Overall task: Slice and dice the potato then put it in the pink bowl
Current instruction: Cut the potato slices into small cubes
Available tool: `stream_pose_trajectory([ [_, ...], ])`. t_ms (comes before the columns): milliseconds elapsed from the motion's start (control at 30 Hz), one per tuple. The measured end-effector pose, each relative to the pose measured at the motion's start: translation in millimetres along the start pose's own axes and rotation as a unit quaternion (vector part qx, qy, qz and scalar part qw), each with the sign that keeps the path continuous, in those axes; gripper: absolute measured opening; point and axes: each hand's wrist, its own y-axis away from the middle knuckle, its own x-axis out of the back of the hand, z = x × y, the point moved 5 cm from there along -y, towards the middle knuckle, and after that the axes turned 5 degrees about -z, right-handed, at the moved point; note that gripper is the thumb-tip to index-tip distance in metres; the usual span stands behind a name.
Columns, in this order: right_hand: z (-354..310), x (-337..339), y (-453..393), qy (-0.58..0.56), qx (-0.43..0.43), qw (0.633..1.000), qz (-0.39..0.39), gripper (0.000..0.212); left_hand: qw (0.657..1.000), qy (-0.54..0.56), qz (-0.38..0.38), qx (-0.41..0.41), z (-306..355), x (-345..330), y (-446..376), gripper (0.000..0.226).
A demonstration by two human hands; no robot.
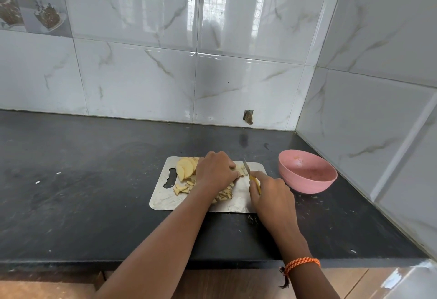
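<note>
On the dark tabletop (94,180) lies a metal cutting board (163,198), and the potato is spread over it in three states. A fan of whole slices (185,168) sits at the far left corner, cut pieces (182,188) lie near the handle hole and under the left forearm, and a few strips (243,170) rest by the blade. The pink bowl (307,171) stands just right of the board, holding only a few crumbs.

The left hand (216,172) curls its fingers down over the potato being cut; what exactly lies beneath them is hidden, probably a small stack of strips. The right hand (272,194) wraps its fingers round the yellow handle of a small knife (246,167), whose blade points away from the person, just beside the left fingertips.

The step in hand looks like dicing. To do it well, the left fingertips should stay tucked back with the knuckles guiding the blade, since the gap there is slim. Short, even cuts straight down keep the dice uniform. The smooth metal board may slide, so downward pressure should be steady.
</note>
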Motion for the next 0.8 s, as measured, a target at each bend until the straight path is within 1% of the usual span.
stream_pose_trajectory([
  [100, -1.0, -2.4, -0.9, -0.004, 0.009, 1.0, -0.009, 0.024, 1.0, -0.001, 0.004, 0.001, 0.0, -0.4, -0.9, 0.02],
  [233, -1.1, -6.9, -2.7, 0.001, 0.018, 1.0, -0.026, 0.027, 1.0, 0.004, 0.004, 0.004, -0.7, -1.4, -1.2, 0.017],
  [400, -3.3, -13.0, -3.6, 0.014, 0.027, 0.998, -0.063, 0.028, 1.0, 0.019, -0.001, 0.011, -3.3, -2.7, -2.3, 0.018],
  [567, -8.4, -14.8, -8.9, 0.021, 0.034, 0.996, -0.076, 0.028, 0.999, 0.028, -0.013, 0.019, -2.3, -0.8, -0.3, 0.015],
  [800, -10.5, -10.4, -2.7, 0.027, 0.029, 0.996, -0.082, 0.03, 0.999, 0.025, 0.003, 0.027, -2.8, -0.3, 1.1, 0.018],
])
